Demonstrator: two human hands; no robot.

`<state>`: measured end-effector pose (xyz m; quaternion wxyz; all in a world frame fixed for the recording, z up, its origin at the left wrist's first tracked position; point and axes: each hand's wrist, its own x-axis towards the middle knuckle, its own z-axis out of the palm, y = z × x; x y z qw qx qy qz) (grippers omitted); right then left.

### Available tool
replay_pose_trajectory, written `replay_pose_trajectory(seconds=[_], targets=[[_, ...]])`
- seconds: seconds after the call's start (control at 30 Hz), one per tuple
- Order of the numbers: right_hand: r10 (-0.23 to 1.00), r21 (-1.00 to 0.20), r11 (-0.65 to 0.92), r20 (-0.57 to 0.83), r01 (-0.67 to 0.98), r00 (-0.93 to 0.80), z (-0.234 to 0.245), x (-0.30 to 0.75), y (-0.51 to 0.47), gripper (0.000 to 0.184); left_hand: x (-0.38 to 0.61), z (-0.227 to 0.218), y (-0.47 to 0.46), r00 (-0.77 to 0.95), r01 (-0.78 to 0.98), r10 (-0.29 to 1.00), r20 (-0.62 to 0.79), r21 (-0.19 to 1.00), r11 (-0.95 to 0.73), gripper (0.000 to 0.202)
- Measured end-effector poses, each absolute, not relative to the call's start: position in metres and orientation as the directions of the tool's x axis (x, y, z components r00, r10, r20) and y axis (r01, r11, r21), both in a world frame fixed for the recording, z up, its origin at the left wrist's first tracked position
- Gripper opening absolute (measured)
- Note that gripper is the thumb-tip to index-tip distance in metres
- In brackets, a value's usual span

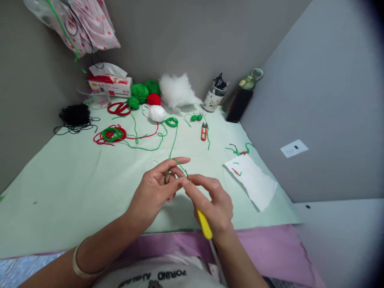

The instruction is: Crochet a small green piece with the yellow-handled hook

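Note:
My left hand (156, 188) holds a strand of green yarn (174, 140) looped over its raised forefinger, with the other fingers curled. The strand runs back across the table to a small green coil (171, 121). My right hand (214, 204) is closed on a crochet hook with a yellow handle (205, 225), and its tip meets the yarn at my left fingertips. Both hands hover just above the near part of the pale green table (75, 180).
Green yarn balls (140, 92), a red ball (154, 99), white stuffing (177, 90), a tissue box (110, 85), red scissors (119, 108), orange snips (204, 131), black yarn (74, 116) and a red-green tangle (112, 134) lie at the back. White paper (255, 182) sits right.

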<state>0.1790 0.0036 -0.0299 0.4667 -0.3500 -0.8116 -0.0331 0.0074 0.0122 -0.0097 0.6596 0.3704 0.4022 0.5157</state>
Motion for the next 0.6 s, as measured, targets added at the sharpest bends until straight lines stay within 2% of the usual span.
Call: replay_pose_trajectory(seconds=[0.1,0.2,0.27,0.33,0.43,0.6], targets=[[0.531,-0.289,0.755,0.796,0.589,-0.29,-0.0299,0.1756,0.0029,0.048,0.0069,-0.0085,0.0149,0.304,-0.507,0.921,-0.242,0.778,0.372,0.042],[0.635,-0.517,0.723,0.758,0.459,-0.147,-0.0268,0.1767,0.0031,0.036,0.0042,-0.0079,0.0179,0.388,-0.543,0.879,-0.277,0.702,0.461,0.038],[0.729,-0.695,0.661,0.684,0.283,-0.022,-0.0237,0.1782,0.0048,0.025,0.0031,-0.0067,0.0185,0.368,-0.541,0.891,-0.267,0.717,0.439,0.032],[0.805,-0.804,0.587,0.592,0.094,0.035,-0.0214,0.1785,0.0077,0.02,0.0037,-0.005,0.0176,0.345,-0.519,0.905,-0.249,0.753,0.405,0.03],[0.84,-0.84,0.543,0.543,0.02,0.018,-0.0216,0.1759,0.0118,0.018,0.0068,-0.0041,0.0153,0.333,-0.482,0.917,-0.218,0.796,0.365,0.029],[0.764,-0.745,0.632,0.645,0.214,-0.009,-0.0292,0.1723,0.0079,0.027,0.0097,-0.0069,0.0138,0.271,-0.437,0.945,-0.184,0.851,0.292,0.028]])
